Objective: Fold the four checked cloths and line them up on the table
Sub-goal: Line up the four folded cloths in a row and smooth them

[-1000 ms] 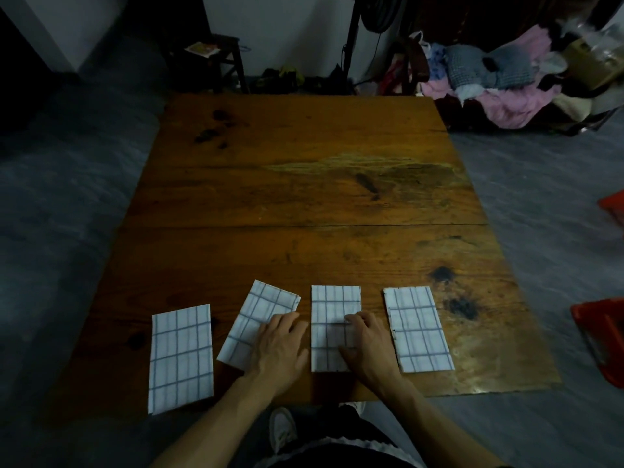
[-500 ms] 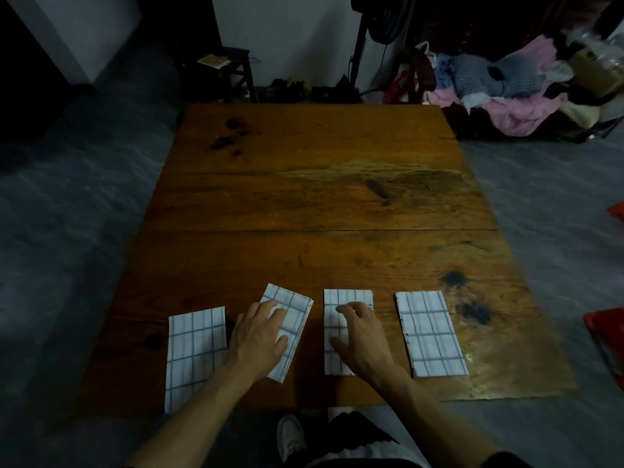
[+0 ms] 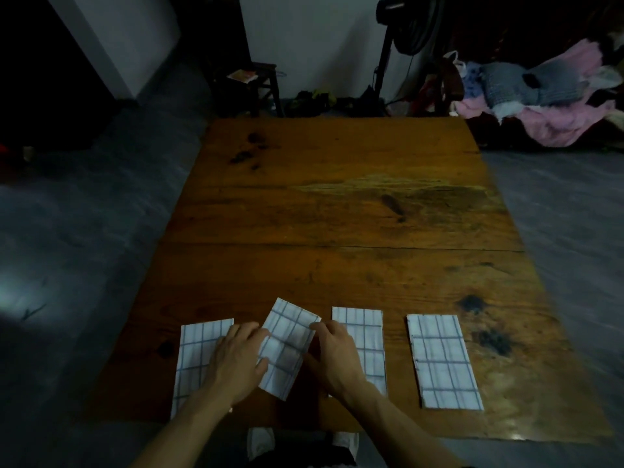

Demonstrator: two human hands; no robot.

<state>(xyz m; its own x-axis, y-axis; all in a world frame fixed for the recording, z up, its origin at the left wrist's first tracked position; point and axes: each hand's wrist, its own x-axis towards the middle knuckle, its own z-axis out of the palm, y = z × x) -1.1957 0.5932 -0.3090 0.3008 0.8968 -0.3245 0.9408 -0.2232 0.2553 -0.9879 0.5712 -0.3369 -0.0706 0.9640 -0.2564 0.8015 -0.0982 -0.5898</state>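
Note:
Four folded white cloths with blue checks lie in a row along the near edge of the wooden table (image 3: 337,204). The leftmost cloth (image 3: 196,352), third cloth (image 3: 366,336) and rightmost cloth (image 3: 440,359) lie straight. The second cloth (image 3: 287,346) is tilted, its far end leaning right. My left hand (image 3: 238,361) grips that tilted cloth's left edge, thumb on top, and partly covers the leftmost cloth. My right hand (image 3: 334,356) holds the tilted cloth's right edge near its far corner, resting over the third cloth's left side.
A heap of pink and grey clothes (image 3: 540,96) lies on the floor at the back right. A dark stool (image 3: 256,86) and a fan stand (image 3: 385,59) are behind the table's far edge. My shoes (image 3: 260,444) show under the near edge.
My right hand has left the third cloth and moved left to the tilted second cloth's right edge. My left hand slid to that cloth's left edge. The camera view has shifted slightly.

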